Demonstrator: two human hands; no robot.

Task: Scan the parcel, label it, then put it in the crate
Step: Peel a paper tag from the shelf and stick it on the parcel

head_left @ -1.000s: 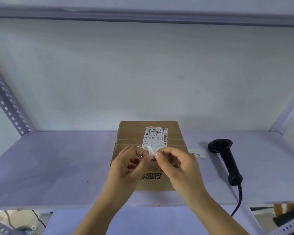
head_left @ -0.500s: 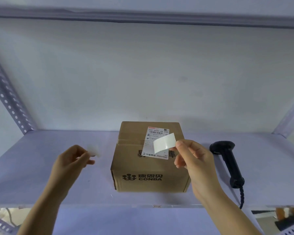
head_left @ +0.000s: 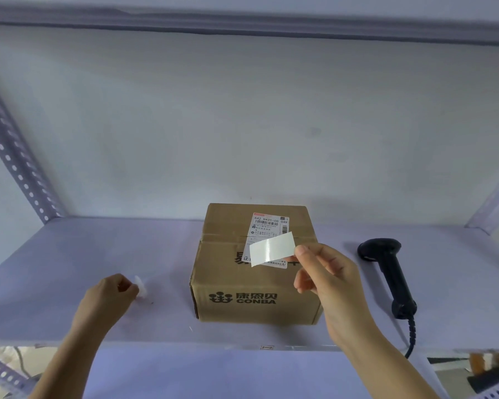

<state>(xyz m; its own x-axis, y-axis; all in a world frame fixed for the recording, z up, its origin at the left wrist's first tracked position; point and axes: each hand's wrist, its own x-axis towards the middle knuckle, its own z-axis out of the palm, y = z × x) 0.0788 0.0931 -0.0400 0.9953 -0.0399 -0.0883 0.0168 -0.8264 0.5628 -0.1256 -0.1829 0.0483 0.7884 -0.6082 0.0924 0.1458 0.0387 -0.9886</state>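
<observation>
A brown cardboard parcel printed CONBA stands on the shelf, with a printed shipping label across its top and front. My right hand pinches a blank white sticker by its right end, holding it in front of the shipping label. My left hand, left of the parcel and low over the shelf, pinches a small crumpled white backing scrap. No crate is in view.
A black handheld barcode scanner lies on the shelf right of the parcel, its cable dropping over the front edge. Perforated metal uprights stand at both back corners. A lower shelf shows beneath.
My hands separated from in front of the parcel. The right one lifted the peeled sticker up before the label; the left carried the backing scrap leftward and down toward the shelf.
</observation>
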